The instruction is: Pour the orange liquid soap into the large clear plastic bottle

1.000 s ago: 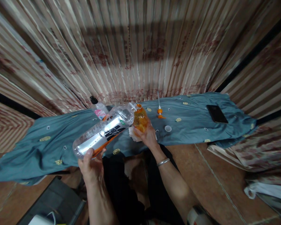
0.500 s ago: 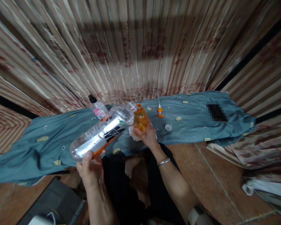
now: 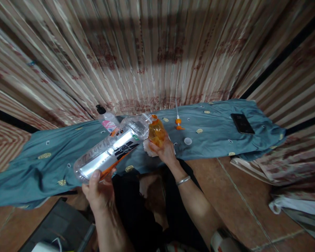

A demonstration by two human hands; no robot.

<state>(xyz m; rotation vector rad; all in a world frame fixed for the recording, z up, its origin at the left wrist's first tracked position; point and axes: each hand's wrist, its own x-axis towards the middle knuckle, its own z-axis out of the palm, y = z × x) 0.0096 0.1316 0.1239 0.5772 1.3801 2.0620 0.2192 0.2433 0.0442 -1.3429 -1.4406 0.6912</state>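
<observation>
My left hand (image 3: 101,189) grips the lower part of a large clear plastic bottle (image 3: 112,150) with a silver and orange label. The bottle is tilted, its neck up and to the right, at the mouth of an amber bottle (image 3: 157,131). Whether the two mouths touch I cannot tell. My right hand (image 3: 165,148) is wrapped round the amber bottle, which stands open-topped above a crumpled white tissue (image 3: 148,148). To the right lie an orange pump top (image 3: 178,122) with its thin tube and a small clear cap (image 3: 188,141).
A clear pump bottle with a black top (image 3: 107,118) stands behind the large bottle. On the right of the teal cloth (image 3: 215,138) lies a black phone (image 3: 242,123). A striped curtain (image 3: 152,52) hangs behind. A dark box (image 3: 60,224) is at the lower left.
The large bottle's base and my left hand have shifted slightly left and down in the view. My right hand stays round the amber bottle.
</observation>
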